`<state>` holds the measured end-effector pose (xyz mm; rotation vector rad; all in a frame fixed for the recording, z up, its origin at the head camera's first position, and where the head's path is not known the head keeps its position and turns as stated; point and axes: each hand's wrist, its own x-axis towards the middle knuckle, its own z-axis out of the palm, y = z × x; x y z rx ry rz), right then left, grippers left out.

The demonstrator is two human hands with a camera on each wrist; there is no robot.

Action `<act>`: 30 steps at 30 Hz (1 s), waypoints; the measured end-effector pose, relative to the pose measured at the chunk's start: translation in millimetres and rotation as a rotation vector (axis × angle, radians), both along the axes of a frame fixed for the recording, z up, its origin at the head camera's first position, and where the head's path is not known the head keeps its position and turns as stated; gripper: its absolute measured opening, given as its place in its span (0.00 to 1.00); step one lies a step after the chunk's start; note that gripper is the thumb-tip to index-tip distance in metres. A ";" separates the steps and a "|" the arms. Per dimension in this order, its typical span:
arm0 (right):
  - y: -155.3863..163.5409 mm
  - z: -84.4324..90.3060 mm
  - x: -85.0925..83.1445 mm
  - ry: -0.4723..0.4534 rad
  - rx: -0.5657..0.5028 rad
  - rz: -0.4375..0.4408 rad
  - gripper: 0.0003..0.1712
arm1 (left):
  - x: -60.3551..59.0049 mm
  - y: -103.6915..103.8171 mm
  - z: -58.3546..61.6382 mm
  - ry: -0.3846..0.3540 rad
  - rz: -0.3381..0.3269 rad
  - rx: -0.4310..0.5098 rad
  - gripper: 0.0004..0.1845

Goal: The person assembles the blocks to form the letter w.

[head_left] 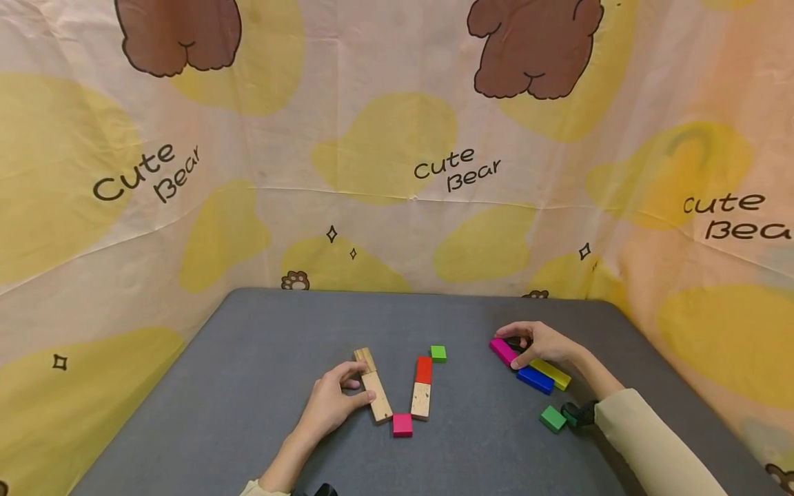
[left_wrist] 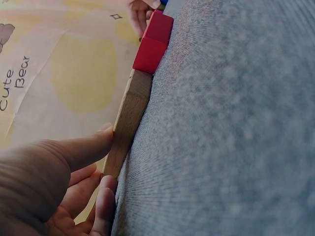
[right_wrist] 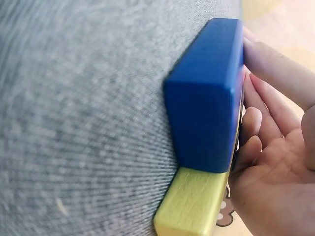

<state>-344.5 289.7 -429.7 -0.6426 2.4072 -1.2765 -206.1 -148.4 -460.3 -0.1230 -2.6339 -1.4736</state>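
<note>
My left hand (head_left: 331,401) rests at a row of two plain wooden blocks, a longer one (head_left: 378,401) and one beyond it (head_left: 366,357). Its thumb and fingers grip the wood from either side, low on the table. Over on the right, my right hand (head_left: 551,344) pinches a magenta block (head_left: 503,351) between thumb and fingertips. Against that block lie a blue block (head_left: 535,380) and a yellow block (head_left: 552,374); the right wrist view shows the blue block (right_wrist: 199,118) up close beside the palm.
A pink square block (head_left: 402,425) sits at the near end of the wooden row. Right of it, a wooden block (head_left: 420,401) and a red block (head_left: 424,370) lie end to end, with a light green block (head_left: 438,354) behind. A darker green block (head_left: 553,419) lies by the right wrist.
</note>
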 end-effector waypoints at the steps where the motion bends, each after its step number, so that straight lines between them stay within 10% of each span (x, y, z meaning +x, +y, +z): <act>1: -0.5 0.2 0.3 0.001 0.002 -0.001 0.39 | 0.0 0.0 0.0 0.001 0.001 -0.002 0.28; 30: 2.2 -0.3 -3.3 0.044 0.031 0.085 0.37 | 0.3 0.4 0.7 0.017 -0.001 0.010 0.27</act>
